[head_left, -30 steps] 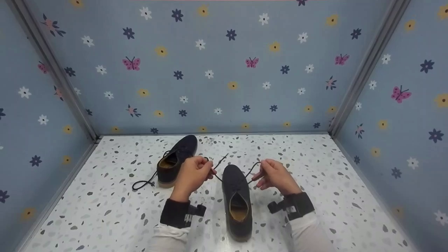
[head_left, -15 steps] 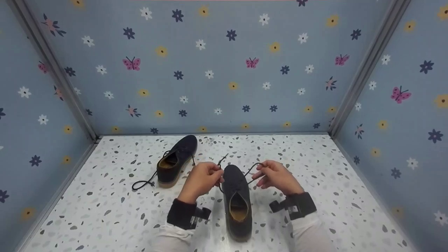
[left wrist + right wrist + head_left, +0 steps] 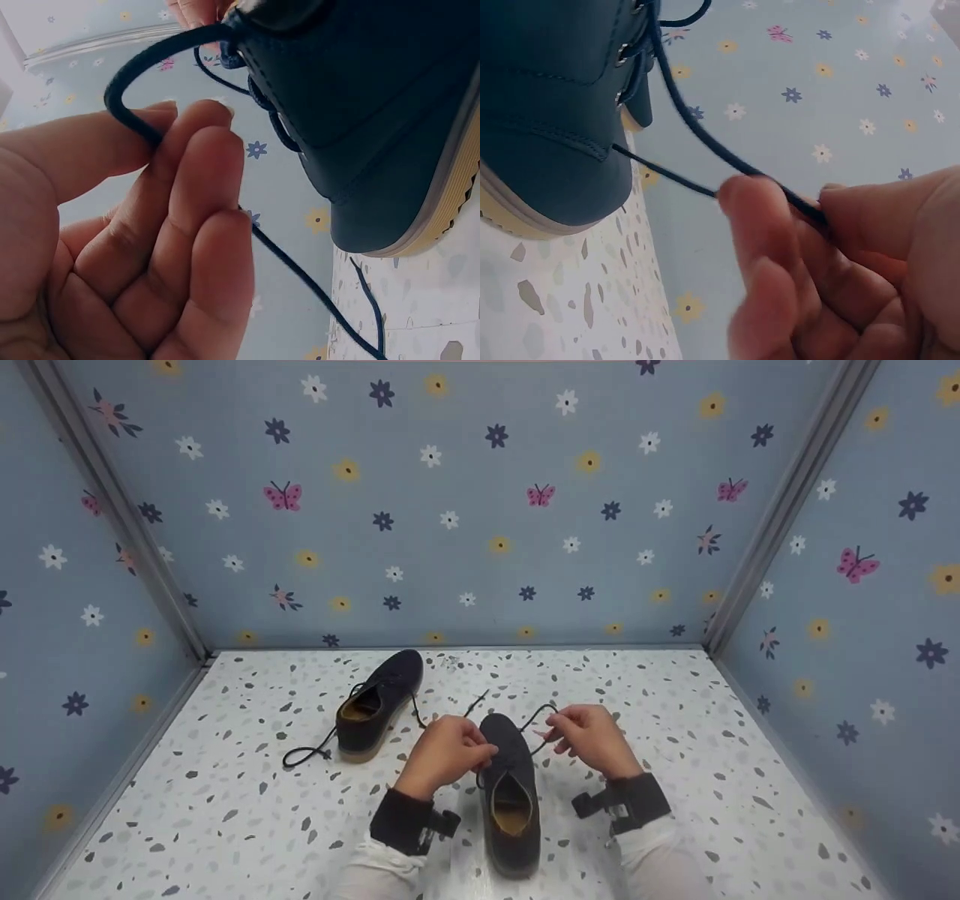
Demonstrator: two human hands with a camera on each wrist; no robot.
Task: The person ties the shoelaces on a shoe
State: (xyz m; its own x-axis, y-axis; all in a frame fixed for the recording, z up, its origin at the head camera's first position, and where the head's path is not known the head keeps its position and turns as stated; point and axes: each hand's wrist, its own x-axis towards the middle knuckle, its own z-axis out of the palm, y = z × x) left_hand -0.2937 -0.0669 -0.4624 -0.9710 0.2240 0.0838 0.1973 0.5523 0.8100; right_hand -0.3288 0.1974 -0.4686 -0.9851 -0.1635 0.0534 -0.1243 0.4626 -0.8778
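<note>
A dark navy lace-up shoe (image 3: 516,849) stands on the speckled surface between the hands, toe pointing away. Beside its lacing, my left hand (image 3: 448,754) pinches one shoelace (image 3: 142,61) between thumb and index finger; the lace bends in an arc from the eyelets, and its tail runs down past the fingers. To the right of the shoe, my right hand (image 3: 596,737) pinches the other shoelace (image 3: 697,129) between thumb and fingers. That lace stretches from the eyelets to the fingertips, and its loose end sticks out toward the toe.
A matching shoe (image 3: 386,694) lies behind and to the left, its laces undone, one lace (image 3: 304,757) looped on the white speckled surface (image 3: 225,810). Blue flowered panels (image 3: 480,547) wall in the back and both sides.
My left hand has moved right and toward me with its shoelace, from beside the toe to the edge of the lacing. My right hand stays nearly in place, still pinching its lace.
</note>
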